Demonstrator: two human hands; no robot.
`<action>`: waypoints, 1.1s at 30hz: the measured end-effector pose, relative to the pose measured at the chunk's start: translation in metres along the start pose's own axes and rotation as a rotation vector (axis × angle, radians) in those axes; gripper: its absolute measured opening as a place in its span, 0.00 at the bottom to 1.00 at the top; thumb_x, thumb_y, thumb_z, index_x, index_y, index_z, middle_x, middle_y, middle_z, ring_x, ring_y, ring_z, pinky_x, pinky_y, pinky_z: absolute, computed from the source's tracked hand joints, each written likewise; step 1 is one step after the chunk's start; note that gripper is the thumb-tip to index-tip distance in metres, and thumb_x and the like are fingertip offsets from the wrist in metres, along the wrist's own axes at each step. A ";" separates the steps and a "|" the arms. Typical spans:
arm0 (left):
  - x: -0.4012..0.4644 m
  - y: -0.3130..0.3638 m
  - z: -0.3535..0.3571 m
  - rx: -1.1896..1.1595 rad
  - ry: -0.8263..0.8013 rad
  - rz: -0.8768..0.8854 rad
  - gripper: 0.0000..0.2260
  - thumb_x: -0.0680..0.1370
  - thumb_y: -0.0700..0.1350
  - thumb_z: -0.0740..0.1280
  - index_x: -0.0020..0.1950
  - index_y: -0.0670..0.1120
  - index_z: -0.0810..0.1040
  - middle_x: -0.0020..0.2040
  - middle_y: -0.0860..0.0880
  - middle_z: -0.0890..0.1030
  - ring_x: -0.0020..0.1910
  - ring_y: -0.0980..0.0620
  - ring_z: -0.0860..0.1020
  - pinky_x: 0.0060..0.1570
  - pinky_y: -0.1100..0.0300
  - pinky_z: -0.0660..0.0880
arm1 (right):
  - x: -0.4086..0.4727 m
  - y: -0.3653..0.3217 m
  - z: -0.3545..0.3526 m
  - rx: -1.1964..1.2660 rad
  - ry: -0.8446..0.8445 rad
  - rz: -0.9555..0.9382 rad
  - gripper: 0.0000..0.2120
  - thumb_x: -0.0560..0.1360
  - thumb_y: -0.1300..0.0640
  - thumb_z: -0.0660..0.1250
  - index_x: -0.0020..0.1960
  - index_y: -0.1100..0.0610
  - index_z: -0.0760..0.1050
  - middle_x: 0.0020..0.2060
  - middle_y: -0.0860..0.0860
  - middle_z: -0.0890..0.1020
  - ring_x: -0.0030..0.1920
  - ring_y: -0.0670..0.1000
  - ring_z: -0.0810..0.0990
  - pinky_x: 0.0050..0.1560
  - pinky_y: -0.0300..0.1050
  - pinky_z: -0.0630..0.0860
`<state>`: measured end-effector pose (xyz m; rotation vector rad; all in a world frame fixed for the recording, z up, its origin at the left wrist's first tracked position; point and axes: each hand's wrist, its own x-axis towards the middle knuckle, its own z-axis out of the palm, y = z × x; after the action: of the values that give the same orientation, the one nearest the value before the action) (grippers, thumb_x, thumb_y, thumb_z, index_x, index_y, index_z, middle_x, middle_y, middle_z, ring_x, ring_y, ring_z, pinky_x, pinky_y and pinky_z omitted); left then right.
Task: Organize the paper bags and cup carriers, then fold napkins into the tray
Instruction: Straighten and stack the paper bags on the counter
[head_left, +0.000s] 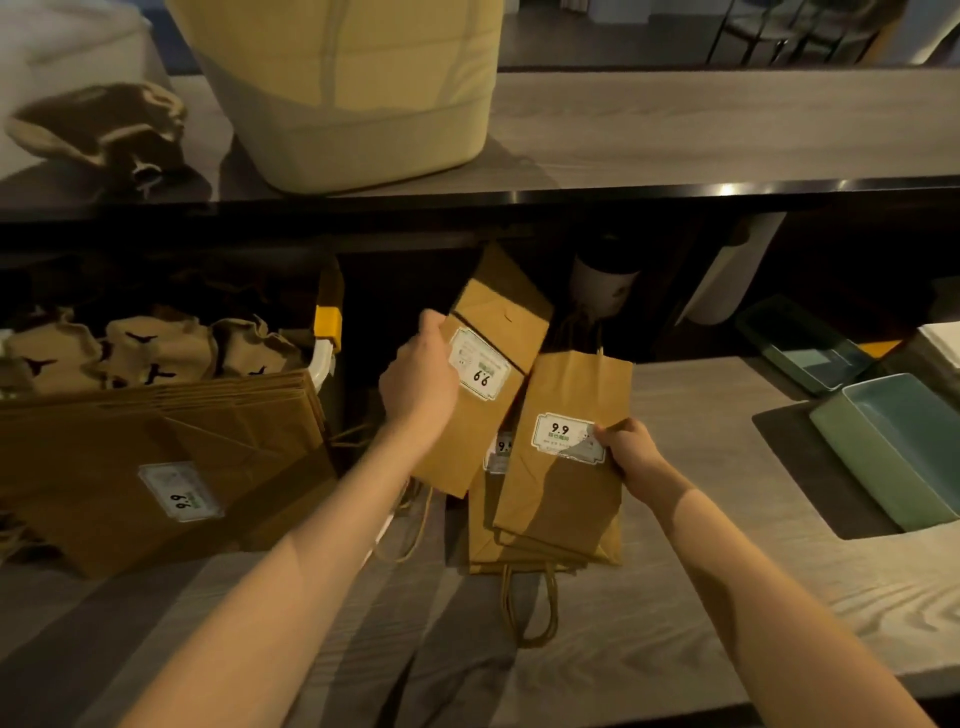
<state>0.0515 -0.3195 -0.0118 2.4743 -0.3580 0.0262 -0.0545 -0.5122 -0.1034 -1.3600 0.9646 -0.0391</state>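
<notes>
A white bin holds folded cup carriers. The left hand grips one flat brown paper bag; the right hand pinches another bag, both stickered "9.9".

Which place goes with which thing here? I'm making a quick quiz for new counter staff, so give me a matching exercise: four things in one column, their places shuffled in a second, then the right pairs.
Things:
1. bag with the upside-down 9.9 label
2. bag with the upright 9.9 label
3. green tray
4. yellow and grey tote

Places:
A. on the upper shelf
B. held in the left hand
C. on a dark mat at the right of the counter
D. pinched by the right hand, on top of the bag pile

Pairs: 1-B, 2-D, 3-C, 4-A
</notes>
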 end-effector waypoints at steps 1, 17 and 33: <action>0.000 0.000 -0.003 0.011 -0.020 0.019 0.12 0.81 0.45 0.57 0.64 0.47 0.68 0.55 0.49 0.78 0.50 0.52 0.76 0.37 0.62 0.66 | -0.003 -0.001 0.006 -0.020 -0.018 -0.010 0.04 0.79 0.67 0.59 0.51 0.63 0.71 0.44 0.55 0.78 0.42 0.52 0.77 0.46 0.47 0.75; -0.014 0.031 -0.010 0.218 -0.317 0.420 0.11 0.79 0.49 0.61 0.61 0.54 0.74 0.52 0.51 0.80 0.51 0.52 0.77 0.47 0.56 0.71 | -0.056 -0.058 0.003 -0.676 0.240 -0.880 0.17 0.79 0.52 0.61 0.66 0.54 0.72 0.64 0.51 0.73 0.65 0.52 0.71 0.64 0.48 0.70; -0.023 0.033 0.018 -0.355 -0.282 0.331 0.05 0.78 0.44 0.63 0.53 0.48 0.75 0.47 0.54 0.77 0.47 0.58 0.76 0.44 0.66 0.72 | -0.035 -0.033 -0.022 -0.535 0.072 -0.405 0.24 0.77 0.54 0.65 0.70 0.60 0.67 0.65 0.57 0.73 0.65 0.58 0.71 0.63 0.49 0.67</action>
<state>0.0195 -0.3496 -0.0093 2.0457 -0.8161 -0.2312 -0.0735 -0.5196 -0.0542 -2.0476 0.7701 -0.1452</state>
